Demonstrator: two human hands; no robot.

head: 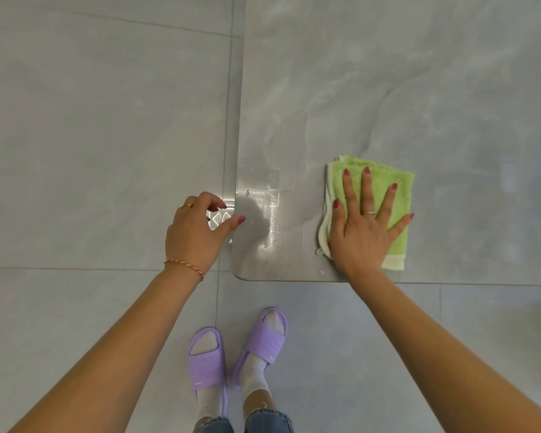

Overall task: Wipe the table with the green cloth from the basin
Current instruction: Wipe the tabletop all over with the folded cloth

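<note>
**A:** Terry, green with pale edging: folded green cloth (384, 195) lies flat on the table (419, 89) near its front left corner. Roughly square, layers showing at the left edge.

**B:** Table material?

**A:** Glass, clear, rounded corner. Grey marbled floor tiles (91, 135) read straight through it. Wet smears and droplets near the corner.

**B:** Hands?

**A:** Right hand (361, 232) flat on the cloth, fingers spread and straight, palm pressing down. Left hand (194, 228) at the table's left edge, thumb tip touching the edge, fingers loosely curled, holding nothing.

**B:** Anything unclear?

**A:** Bright shape under the left fingers, half hidden, can't identify. Purple and green object at the right frame edge is cut off. Lilac slippers (231, 360) and white socks below; jeans cropped at the bottom.
</note>
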